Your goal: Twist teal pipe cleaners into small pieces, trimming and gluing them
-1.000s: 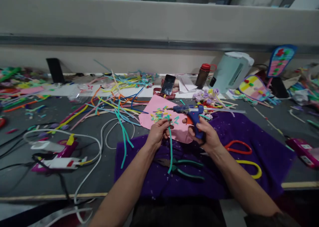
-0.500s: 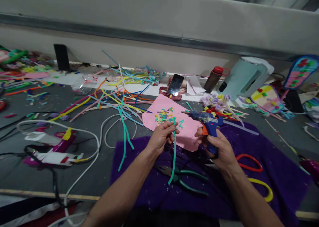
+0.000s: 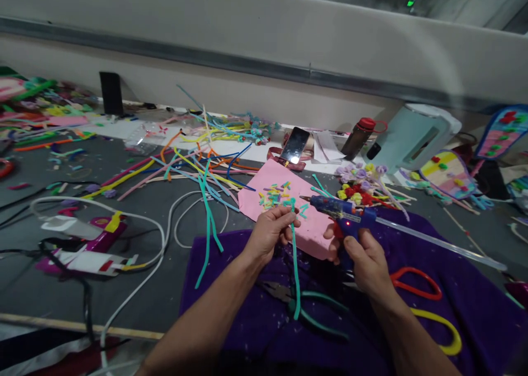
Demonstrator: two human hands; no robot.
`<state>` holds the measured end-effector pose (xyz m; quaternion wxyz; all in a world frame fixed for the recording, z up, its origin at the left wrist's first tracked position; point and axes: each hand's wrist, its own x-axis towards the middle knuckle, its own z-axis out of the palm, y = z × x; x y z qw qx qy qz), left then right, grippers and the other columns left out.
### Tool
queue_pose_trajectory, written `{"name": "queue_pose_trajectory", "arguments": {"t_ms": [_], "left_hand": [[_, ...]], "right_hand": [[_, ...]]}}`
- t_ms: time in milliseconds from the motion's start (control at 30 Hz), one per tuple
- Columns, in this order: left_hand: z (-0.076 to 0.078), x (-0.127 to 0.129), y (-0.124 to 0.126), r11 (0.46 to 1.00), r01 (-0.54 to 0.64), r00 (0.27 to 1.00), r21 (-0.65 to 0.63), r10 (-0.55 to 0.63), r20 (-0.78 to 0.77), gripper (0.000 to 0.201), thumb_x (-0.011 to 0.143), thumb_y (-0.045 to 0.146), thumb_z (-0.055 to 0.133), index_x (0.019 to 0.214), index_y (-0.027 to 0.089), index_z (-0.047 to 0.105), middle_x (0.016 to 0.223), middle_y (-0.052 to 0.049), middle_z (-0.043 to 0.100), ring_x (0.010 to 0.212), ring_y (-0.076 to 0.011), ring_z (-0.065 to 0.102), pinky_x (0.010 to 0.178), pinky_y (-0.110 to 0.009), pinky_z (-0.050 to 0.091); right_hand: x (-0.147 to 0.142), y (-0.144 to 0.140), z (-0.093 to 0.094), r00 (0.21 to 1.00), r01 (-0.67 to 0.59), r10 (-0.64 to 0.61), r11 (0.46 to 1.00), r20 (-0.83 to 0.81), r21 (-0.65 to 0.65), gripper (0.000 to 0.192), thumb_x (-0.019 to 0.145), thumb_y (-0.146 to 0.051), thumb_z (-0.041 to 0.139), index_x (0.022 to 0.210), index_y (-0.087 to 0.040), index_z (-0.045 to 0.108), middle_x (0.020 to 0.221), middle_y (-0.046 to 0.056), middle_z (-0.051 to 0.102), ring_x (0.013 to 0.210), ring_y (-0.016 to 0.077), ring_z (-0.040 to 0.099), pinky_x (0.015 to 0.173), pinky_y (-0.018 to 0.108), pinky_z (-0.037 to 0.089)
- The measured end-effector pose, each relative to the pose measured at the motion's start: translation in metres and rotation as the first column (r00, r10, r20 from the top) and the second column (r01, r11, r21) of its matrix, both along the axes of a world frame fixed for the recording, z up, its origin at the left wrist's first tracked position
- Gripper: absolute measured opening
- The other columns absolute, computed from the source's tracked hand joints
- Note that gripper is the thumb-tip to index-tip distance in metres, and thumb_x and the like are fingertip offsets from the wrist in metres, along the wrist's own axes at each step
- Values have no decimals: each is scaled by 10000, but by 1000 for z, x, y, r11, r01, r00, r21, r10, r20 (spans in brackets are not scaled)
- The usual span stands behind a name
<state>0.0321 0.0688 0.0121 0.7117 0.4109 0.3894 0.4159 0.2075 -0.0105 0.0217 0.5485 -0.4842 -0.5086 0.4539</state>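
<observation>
Left forearm (image 3: pixel 210 304): bare; angled from lower left up toward the centre.
Left hand (image 3: pixel 268 233): raised; thumb and forefinger pinched together, remaining fingers curled beneath.
Right forearm (image 3: pixel 416 332): bare; angled from lower right up toward the centre.
Right hand (image 3: pixel 369 263): closed in a grip, fingertips toward the left hand.
Hand spacing: near, not touching.

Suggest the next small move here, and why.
Probably ease the glue gun toward the upper end of the teal stem: the right hand grips the gun, its nozzle aimed that way with an apparent gap, while the left hand pinches the stem near that end.
</observation>
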Motion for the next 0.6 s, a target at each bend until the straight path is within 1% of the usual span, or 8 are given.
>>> {"name": "queue_pose_trajectory", "arguments": {"t_ms": [67,133,267,367,467,600], "left_hand": [[1,0,0,1000,2,1000,2,-2,-9,255,677,360,625,732,116,576,646,-10,607,368,-25,449,317,-139,299],[2,-1,0,1000,1,1000,8,-1,-8,260,672,364,627,736,117,580,659,-14,613,371,-25,449,320,-141,298],[3,-2,0,1000,2,1000,15,-2,0,282,667,367,630,804,123,597,669,-16,619,376,-29,450,328,-147,308],[3,-2,0,1000,2,1000,17,-2,-6,285,671,364,627,824,125,603,662,-14,619,371,-32,447,328,-151,308],[2,-1,-1,999,-6,1000,37,6,-17,261,676,358,622,787,123,598,658,-14,618,370,-33,450,329,-153,310],[2,-1,-1,998,-17,999,67,20,-46,274,677,360,622,810,122,594,664,-21,620,374,-39,457,326,-152,313]], "right_hand": [[0,0,-1,1000,7,-7,1000,26,4,190,835,-335,439,921,-197,536,656,10,577,484,117,495,470,259,403],[0,-1,0,997,19,-20,1000,69,17,181,834,-337,437,901,-202,536,653,2,567,479,113,482,485,261,395],[0,-1,2,984,8,-13,1000,178,28,183,831,-333,431,865,-199,551,632,-3,553,510,121,485,555,276,398],[-1,-1,1,982,-4,-2,1000,191,30,192,832,-335,429,856,-193,556,629,1,548,521,129,487,580,288,396],[-1,-1,0,985,-4,-2,999,171,37,200,835,-341,426,873,-188,550,626,3,546,515,132,480,581,295,392],[-1,-2,-1,974,-1,-9,999,228,46,193,839,-339,428,800,-192,546,578,-7,533,552,143,493,634,297,389]]}}
